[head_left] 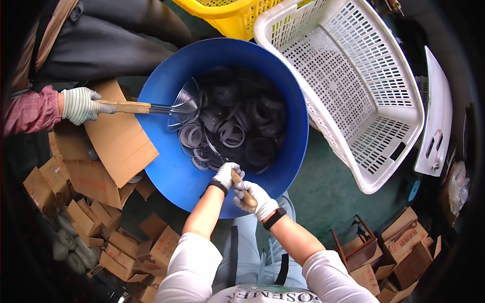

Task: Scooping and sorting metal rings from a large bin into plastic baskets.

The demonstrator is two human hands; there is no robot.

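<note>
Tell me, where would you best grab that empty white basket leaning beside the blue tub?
Probably by the slot handle in the near end wall of the white basket, coming from the open floor side. The basket tilts against the blue tub, so that low end faces outward, and its mesh walls offer no other firm hold.

Wooden handle (pixel 244 191) mostly hidden inside the 2 gloved hands, left hand (pixel 226 174) and right hand (pixel 256 199); its strainer end blurs into the dark rubber rings (pixel 237 126) in the blue tub (pixel 174 166), so outline can't be told. Yellow crate (pixel 230 12) cut off by top edge. Co-worker's gloved hand (pixel 79 105) shows, body cut off at left rim.
</note>
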